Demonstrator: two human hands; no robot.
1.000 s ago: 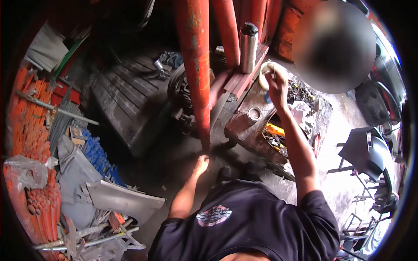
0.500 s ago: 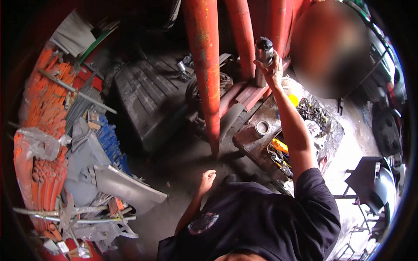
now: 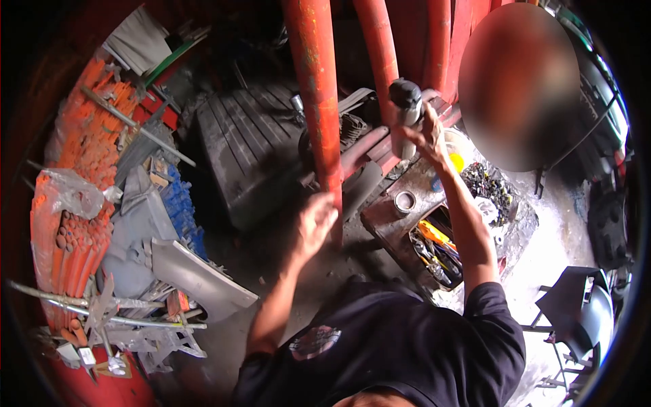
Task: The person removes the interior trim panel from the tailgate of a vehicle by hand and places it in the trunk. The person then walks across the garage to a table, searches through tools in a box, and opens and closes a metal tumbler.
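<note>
A metal bottle (image 3: 409, 117) with a black cap (image 3: 405, 93) stands upright beside the red posts, its lower part partly behind my fingers. My right hand (image 3: 428, 139) is wrapped round its side, thumb across the front. My left hand (image 3: 317, 222) is raised in front of the thick red post (image 3: 317, 102), away from the bottle. Motion smears its fingers, and I see nothing held in it. Below my right hand, a low workbench (image 3: 380, 216) carries an open round tin (image 3: 405, 201) and a tray of tools (image 3: 434, 254) with an orange-yellow handled one.
Bundles of orange tubes (image 3: 81, 237) and a grey curved panel (image 3: 196, 278) lie at left. Behind the posts sits a dark ribbed slab (image 3: 247, 142). A blurred person's shape (image 3: 519, 88) is at upper right. Dark vehicle panels (image 3: 576, 305) rest on stands at right.
My left hand has risen from near my waist to the level of the red post's lower part. My right hand and the bottle have come lower and slightly nearer to me.
</note>
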